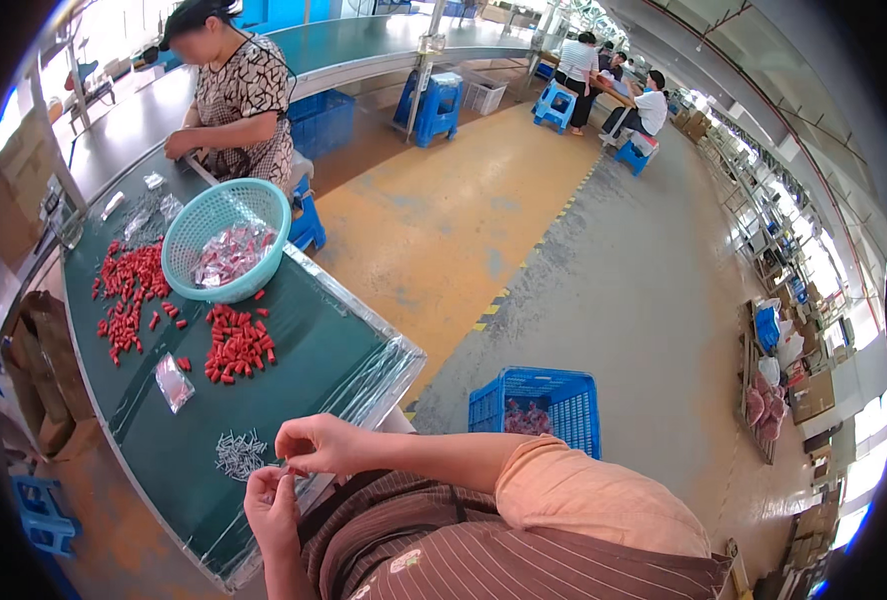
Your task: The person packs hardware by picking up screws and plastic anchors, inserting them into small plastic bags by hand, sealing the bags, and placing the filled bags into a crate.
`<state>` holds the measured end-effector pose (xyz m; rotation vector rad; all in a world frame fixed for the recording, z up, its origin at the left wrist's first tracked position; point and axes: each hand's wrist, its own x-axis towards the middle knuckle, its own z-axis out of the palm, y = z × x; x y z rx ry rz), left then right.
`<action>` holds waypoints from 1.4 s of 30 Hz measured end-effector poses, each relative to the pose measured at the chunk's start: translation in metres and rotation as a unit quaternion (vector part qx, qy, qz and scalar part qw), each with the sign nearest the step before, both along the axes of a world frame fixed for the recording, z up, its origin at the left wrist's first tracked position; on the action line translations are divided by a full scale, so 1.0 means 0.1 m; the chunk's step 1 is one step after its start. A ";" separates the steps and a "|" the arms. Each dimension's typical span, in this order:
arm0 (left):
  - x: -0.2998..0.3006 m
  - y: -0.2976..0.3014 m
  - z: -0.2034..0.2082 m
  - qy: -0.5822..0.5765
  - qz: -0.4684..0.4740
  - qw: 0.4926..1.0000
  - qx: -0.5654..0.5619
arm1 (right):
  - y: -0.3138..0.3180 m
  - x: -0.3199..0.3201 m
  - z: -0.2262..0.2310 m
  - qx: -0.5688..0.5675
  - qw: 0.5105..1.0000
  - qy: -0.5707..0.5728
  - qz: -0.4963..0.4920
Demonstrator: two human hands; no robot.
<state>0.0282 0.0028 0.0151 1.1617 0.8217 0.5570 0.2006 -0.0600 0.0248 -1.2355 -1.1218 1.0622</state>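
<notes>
Above the table's near edge, my left hand [272, 503] and my right hand [324, 445] meet with fingertips pinched together. Something small and reddish shows between them, too small and covered to name. Just left of my hands lies a heap of small silver screws [241, 455]. Farther up the green tabletop [164, 450] is a heap of red plastic caps [240, 345]. A flat clear bag [174, 384] with pale pink contents rests beside that heap.
A turquoise basket [179, 238] of filled bags and a larger red heap [134, 275] occupy the far table, near a co-worker [239, 110]. To the table's right, a blue crate [584, 415] stands on the floor. Blue stools [438, 108] and seated people are farther off.
</notes>
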 end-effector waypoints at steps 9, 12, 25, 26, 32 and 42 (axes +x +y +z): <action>0.00 0.09 0.00 -0.019 0.019 0.999 0.035 | 0.05 0.03 0.13 0.003 0.993 -0.114 0.040; -0.01 0.11 -0.03 -0.029 0.016 0.999 0.042 | 0.05 0.03 0.12 0.018 0.993 -0.114 0.029; 0.01 0.09 -0.11 0.016 0.004 0.998 0.067 | -0.02 -0.01 0.13 0.045 0.978 -0.205 0.012; 0.01 0.09 -0.13 0.017 0.003 0.997 0.070 | -0.02 0.00 0.14 0.040 0.977 -0.210 0.012; 0.05 0.02 -0.12 0.034 -0.039 0.997 0.061 | -0.14 0.06 0.06 0.054 0.973 -0.223 0.009; 0.03 0.08 -0.11 0.002 -0.063 0.998 -0.018 | -1.70 1.12 0.64 -0.323 0.830 -0.456 -0.016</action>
